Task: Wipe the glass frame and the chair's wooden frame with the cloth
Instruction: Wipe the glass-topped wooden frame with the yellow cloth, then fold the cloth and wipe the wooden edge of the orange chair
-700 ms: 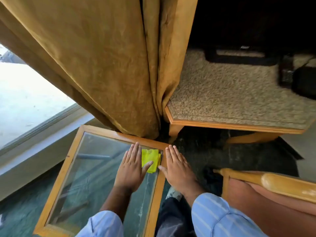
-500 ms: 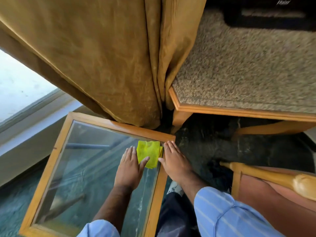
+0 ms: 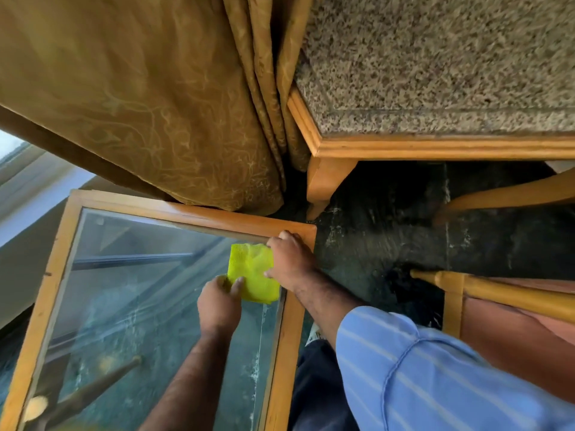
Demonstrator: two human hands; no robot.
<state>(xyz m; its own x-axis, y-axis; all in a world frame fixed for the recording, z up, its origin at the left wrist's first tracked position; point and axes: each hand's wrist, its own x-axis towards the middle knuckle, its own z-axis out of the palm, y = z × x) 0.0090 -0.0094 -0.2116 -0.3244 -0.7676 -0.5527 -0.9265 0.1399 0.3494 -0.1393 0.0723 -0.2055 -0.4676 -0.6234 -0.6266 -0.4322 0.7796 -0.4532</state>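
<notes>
A glass pane in a light wooden frame [image 3: 193, 214] lies flat in front of me, with streaks on the glass [image 3: 133, 293]. A folded yellow cloth [image 3: 252, 275] rests on the glass near the far right corner. My left hand [image 3: 219, 306] pinches the cloth's near left corner. My right hand [image 3: 291, 262] grips the cloth's right edge and rests over the frame's right rail. The chair's wooden frame [image 3: 504, 295] shows at the right, beside my blue striped sleeve.
A heavy golden curtain [image 3: 140, 98] hangs down onto the frame's far rail. A speckled upholstered seat with a wooden rim [image 3: 435, 146] and leg stands beyond a patch of dark floor [image 3: 379, 237]. A window sill runs along the left.
Both hands were flat on either side of the cloth; now both have closed on it. The view has tilted down and closer.
</notes>
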